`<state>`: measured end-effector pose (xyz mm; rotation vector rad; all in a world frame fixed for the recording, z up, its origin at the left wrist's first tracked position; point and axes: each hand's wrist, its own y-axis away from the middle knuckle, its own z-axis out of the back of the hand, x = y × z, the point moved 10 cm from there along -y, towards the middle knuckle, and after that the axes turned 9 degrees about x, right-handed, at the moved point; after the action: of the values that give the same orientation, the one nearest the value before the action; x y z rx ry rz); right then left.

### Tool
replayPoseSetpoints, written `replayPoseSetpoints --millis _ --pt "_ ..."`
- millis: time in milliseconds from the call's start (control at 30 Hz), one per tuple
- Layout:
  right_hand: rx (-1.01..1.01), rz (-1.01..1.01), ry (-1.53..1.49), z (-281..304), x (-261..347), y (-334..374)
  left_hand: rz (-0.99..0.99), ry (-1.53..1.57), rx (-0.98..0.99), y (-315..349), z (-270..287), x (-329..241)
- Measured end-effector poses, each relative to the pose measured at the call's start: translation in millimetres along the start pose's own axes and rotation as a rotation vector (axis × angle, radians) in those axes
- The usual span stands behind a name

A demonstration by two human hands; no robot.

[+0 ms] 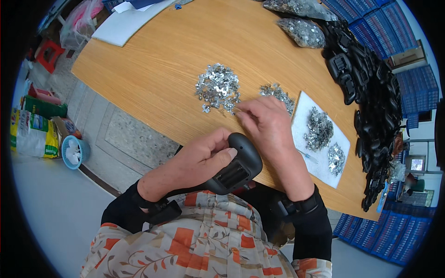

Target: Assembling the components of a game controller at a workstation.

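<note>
My left hand (197, 160) is closed round a black gamepad housing (248, 150), holding it tilted above my lap at the table's front edge. An open battery compartment with metal contacts shows on its face. My right hand (266, 118) reaches over the table with thumb and fingertips drawn together at the edge of a heap of small shiny metal clips (218, 85). Whatever sits between those fingertips is too small to make out. Partly behind the right hand lies a smaller heap of metal pieces (278, 95).
To the right, a white foam sheet (303, 104) carries two more heaps of metal pieces. Black gamepad housings (375, 116) pile along the table's right side, near bags of metal parts (301, 32). Blue trays (389, 236) are stacked beyond. A blue basket (83, 150) stands left on the floor.
</note>
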<state>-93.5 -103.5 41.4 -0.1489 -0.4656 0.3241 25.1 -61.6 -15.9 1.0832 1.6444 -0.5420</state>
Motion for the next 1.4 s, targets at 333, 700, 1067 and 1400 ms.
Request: replayPoseSetpoints --millis 333,700,1067,1400 --pt "0.017 0.0 -0.052 17 -5 -1 -0.038 -0.118 -0.02 -3 10 -3" --pt "0.082 0.077 -0.126 42 26 19 -0.133 -0.271 -0.079 -35 9 -17" --pt "0.06 -0.457 -0.582 31 -30 60 -0.107 -0.208 -0.062 -48 -6 -9" --pt "-0.143 -0.475 -0.711 30 -47 101 -0.016 0.049 0.0 -60 1 15"
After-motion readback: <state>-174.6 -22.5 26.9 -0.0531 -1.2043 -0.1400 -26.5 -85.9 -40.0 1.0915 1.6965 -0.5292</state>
